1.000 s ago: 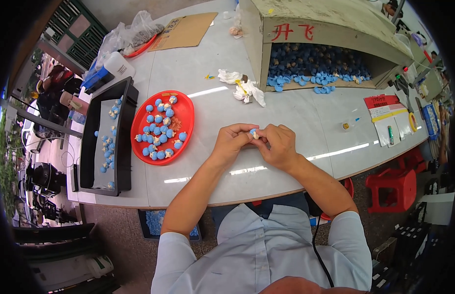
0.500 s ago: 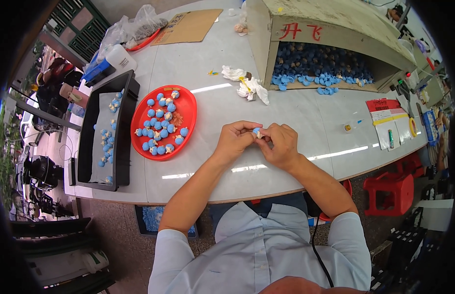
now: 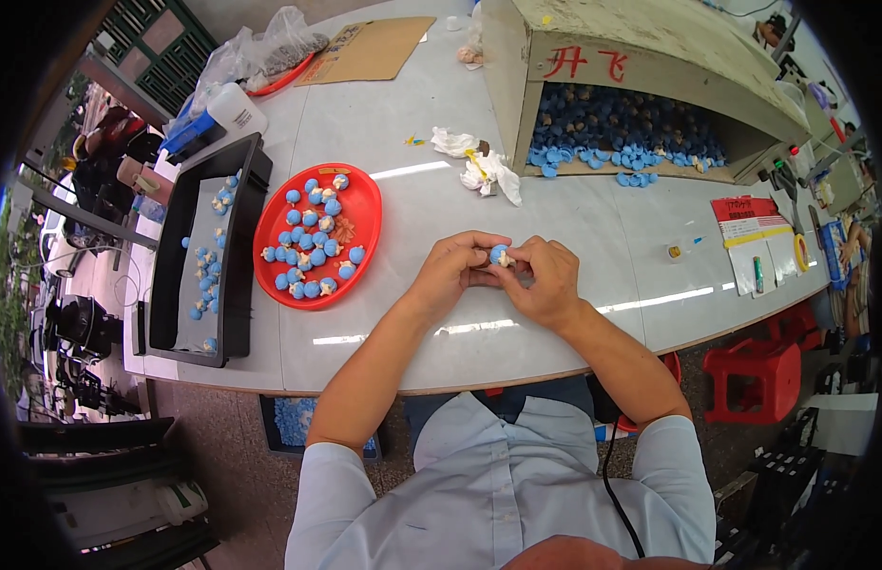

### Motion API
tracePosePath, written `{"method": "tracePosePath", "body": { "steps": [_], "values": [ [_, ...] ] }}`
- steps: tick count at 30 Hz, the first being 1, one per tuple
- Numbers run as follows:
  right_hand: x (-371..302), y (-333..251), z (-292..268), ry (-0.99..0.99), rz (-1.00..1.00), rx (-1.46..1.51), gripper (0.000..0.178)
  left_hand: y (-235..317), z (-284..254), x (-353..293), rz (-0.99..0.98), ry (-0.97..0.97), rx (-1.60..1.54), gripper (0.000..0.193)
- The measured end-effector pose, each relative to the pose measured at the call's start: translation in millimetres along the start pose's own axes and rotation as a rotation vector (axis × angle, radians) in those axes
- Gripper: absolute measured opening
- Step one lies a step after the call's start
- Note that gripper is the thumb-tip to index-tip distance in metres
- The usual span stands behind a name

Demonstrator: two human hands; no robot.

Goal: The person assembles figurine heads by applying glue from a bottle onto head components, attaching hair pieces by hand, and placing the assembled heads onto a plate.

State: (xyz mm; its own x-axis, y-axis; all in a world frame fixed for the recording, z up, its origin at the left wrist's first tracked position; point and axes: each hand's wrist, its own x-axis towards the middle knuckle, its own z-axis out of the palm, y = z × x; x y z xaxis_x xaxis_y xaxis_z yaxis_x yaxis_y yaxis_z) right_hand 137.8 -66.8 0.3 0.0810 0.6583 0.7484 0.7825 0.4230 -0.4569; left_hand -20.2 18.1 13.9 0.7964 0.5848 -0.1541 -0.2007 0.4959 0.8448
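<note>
Between my two hands, over the grey table, is a small round blue-and-cream figure (image 3: pixel 500 254). My right hand (image 3: pixel 547 275) pinches it with thumb and fingertips. My left hand (image 3: pixel 449 268) is closed against its left side, and its fingers curl around something brownish that I cannot make out clearly. To the left, a red round tray (image 3: pixel 370 204) holds several similar blue-and-cream pieces (image 3: pixel 310 218). Farther left, a long black bin (image 3: pixel 234 313) lined with pale sheet holds more of them.
A wooden box (image 3: pixel 641 71) at the back right is heaped with blue pieces (image 3: pixel 631 155). Crumpled tissue (image 3: pixel 490 173) lies before it. A small jar (image 3: pixel 674 252), papers (image 3: pixel 750 228) and yellow tape (image 3: pixel 800 250) sit right. A cardboard sheet (image 3: pixel 365 52) lies at the back. Red stools (image 3: pixel 755 380) stand beyond the table edge.
The figure has turned between my fingers and now shows more of its blue rounded side. My left fingers have shifted slightly. Both hands stay in about the same place.
</note>
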Motion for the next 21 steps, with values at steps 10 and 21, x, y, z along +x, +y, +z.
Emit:
{"method": "tracePosePath", "body": {
  "steps": [10, 21],
  "values": [
    [0.5, -2.0, -0.9, 0.027, -0.034, -0.023, 0.037, -1.3, -2.3, 0.4, -0.120, -0.061, -0.044, 0.032],
    [0.9, -5.6, -0.4, 0.048, -0.121, -0.041, 0.036, -7.0, -7.5, 2.1, -0.156, -0.060, -0.135, 0.028]
  ]
}}
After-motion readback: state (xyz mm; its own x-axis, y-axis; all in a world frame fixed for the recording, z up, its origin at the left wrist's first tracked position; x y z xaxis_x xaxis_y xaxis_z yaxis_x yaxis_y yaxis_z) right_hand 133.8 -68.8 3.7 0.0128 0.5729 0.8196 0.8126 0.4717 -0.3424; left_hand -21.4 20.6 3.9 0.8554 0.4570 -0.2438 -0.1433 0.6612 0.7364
